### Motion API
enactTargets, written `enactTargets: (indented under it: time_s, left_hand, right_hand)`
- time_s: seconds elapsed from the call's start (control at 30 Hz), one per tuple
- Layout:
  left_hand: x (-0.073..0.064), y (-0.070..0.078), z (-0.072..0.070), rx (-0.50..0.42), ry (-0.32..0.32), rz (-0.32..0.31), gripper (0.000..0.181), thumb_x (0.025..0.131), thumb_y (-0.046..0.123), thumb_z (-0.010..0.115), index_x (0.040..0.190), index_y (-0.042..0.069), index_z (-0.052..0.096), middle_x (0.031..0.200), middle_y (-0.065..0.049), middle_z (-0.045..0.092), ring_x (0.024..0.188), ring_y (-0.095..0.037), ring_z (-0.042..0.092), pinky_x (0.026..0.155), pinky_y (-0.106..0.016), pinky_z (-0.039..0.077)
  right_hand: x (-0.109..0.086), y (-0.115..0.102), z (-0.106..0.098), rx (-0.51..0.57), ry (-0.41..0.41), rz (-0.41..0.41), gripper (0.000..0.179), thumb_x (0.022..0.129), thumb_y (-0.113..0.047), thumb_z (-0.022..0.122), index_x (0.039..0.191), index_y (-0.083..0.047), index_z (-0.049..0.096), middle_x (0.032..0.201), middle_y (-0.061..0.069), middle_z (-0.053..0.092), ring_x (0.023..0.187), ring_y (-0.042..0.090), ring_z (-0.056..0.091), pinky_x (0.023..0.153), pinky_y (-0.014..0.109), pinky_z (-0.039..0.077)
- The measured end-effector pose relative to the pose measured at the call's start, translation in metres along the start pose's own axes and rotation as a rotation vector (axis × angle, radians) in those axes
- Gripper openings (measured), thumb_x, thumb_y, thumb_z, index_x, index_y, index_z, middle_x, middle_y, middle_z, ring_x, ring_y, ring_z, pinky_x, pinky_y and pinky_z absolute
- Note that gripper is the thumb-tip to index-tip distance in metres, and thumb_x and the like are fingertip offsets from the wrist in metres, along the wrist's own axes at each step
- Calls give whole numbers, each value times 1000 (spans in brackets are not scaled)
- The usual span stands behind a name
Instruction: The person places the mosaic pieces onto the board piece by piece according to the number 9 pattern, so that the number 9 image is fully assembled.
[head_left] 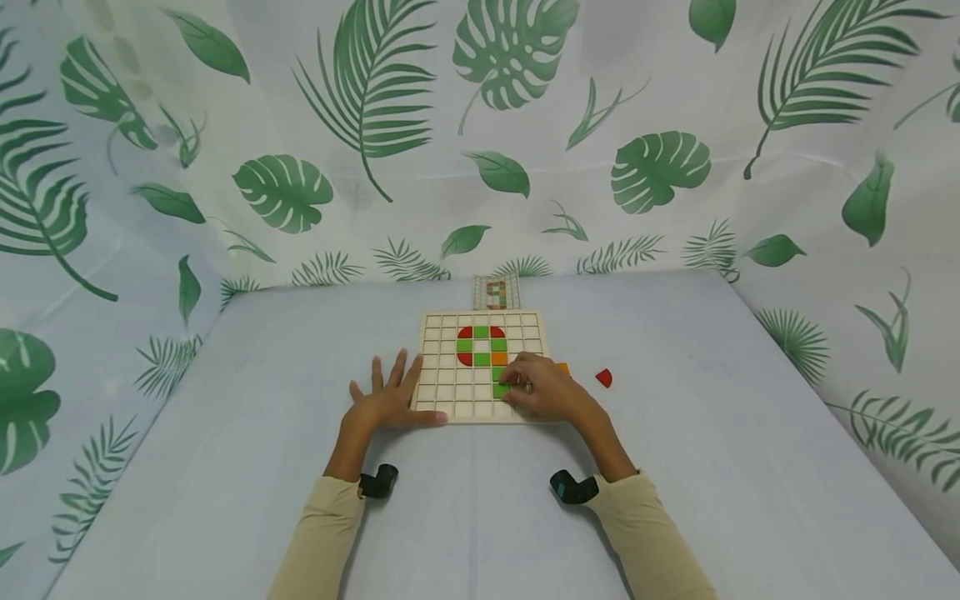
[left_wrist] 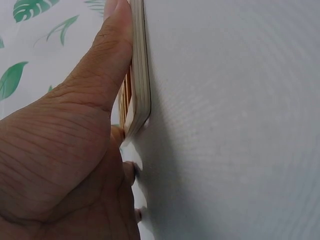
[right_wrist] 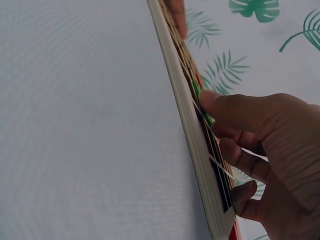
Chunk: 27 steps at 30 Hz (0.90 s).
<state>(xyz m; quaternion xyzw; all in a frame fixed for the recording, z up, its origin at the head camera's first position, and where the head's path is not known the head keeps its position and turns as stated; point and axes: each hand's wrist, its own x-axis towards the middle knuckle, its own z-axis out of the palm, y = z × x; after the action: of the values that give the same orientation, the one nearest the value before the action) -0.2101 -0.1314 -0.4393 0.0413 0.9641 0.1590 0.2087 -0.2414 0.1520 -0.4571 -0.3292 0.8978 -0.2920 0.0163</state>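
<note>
A pale wooden grid board (head_left: 450, 392) lies on the table. Red, green and orange pieces form a ring on it, with green square tiles (head_left: 500, 390) below the ring's right side. My right hand (head_left: 546, 387) is over the board's right half, thumb and forefinger pinching the lowest green tile; its thumb meets green (right_wrist: 195, 88) in the right wrist view. My left hand (head_left: 386, 406) rests at the board's left front corner, fingers spread along the side and thumb along the front edge. In the left wrist view that thumb (left_wrist: 102, 62) lies against the board's edge (left_wrist: 142, 75).
Behind the board stands a small pattern card (head_left: 497, 293) with a similar coloured figure. An orange piece (head_left: 563, 367) shows partly behind my right hand. Farther right on the table lies a red quarter-round piece (head_left: 604, 378). Leaf-printed cloth (head_left: 405, 225) hangs around the table.
</note>
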Motion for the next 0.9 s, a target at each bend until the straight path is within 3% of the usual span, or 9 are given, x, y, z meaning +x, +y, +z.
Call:
enactTargets:
  time_s: [0.9]
  left_hand:
    - [3, 0, 2, 12, -3, -11, 114, 78, 71, 65, 159, 22, 1, 165, -9, -11, 147, -45, -18, 108, -77, 0]
  right_hand:
    - [0, 0, 3, -17, 10, 56, 20, 86, -25, 76, 100, -11, 72, 92, -1, 63, 80, 8, 55, 69, 23, 47]
